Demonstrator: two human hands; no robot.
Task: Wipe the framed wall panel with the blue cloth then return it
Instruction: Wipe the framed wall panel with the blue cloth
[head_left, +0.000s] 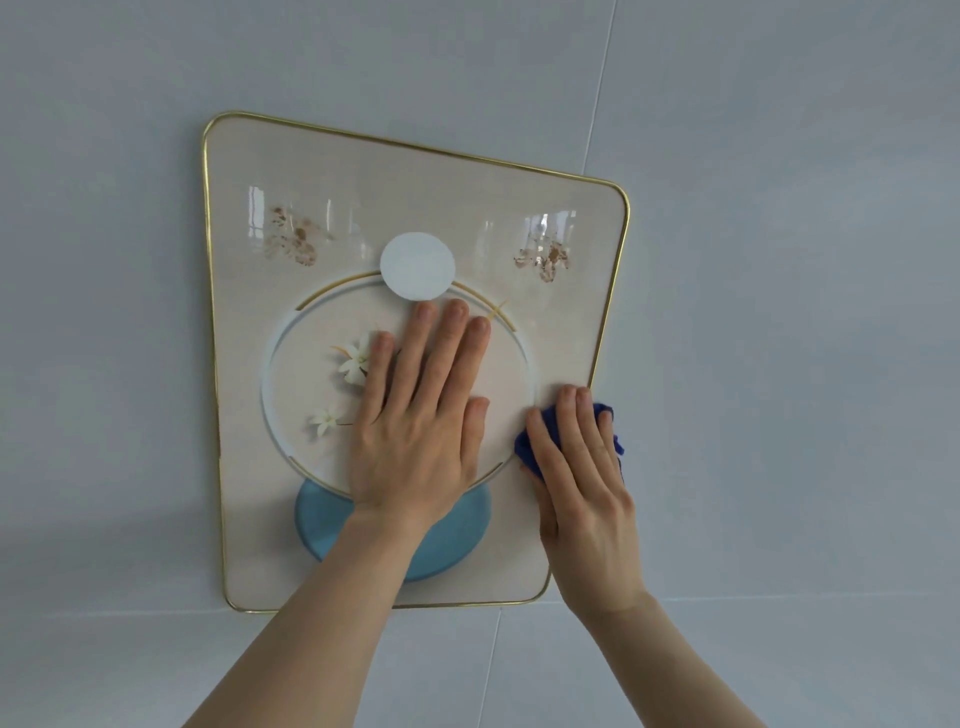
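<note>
The framed wall panel (291, 197) hangs on a pale wall; it is cream with a thin gold rim, a circle design, white flowers and a blue disc near the bottom. My left hand (421, 415) lies flat on its middle, fingers spread, holding nothing. The blue cloth (605, 415) is bunched under my right hand (576, 483), which presses it against the panel's right edge, about halfway down. Most of the cloth is hidden beneath my fingers.
The pale grey wall (779, 312) is tiled, with thin seams running past the panel on the right and below it. Nothing else hangs on the wall in view.
</note>
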